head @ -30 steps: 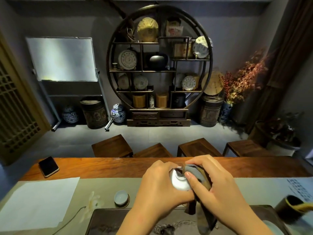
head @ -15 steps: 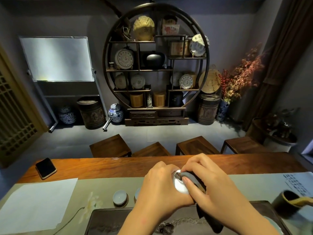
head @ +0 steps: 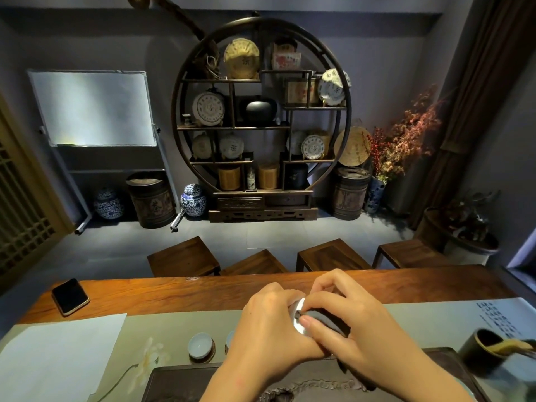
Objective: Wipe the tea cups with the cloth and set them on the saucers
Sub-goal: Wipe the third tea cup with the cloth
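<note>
Head view: the long reddish-brown wooden table (head: 174, 294) runs across the frame, its far edge backed by four dark wooden stools (head: 184, 258). A pale green table runner (head: 174, 326) covers its near half, with a white sheet of paper (head: 58, 355) at the left and a black phone (head: 70, 296) on bare wood beyond it. A dark carved tea tray (head: 179, 381) sits at the near edge, below both hands.

The small white tea cup (head: 298, 322) is held above the tray's far edge, between the two hands. The left hand (head: 269, 329) curls round it from the left. The right hand (head: 348, 323) pinches a dark grey cloth (head: 324, 320) against the cup's rim, fingers bent, thumb pressing on the cloth.

A pale blue tea cup on a round brown saucer (head: 201, 348) stands on the runner just left of the left wrist. A dark cylindrical holder (head: 484, 352) stands at the right.
</note>
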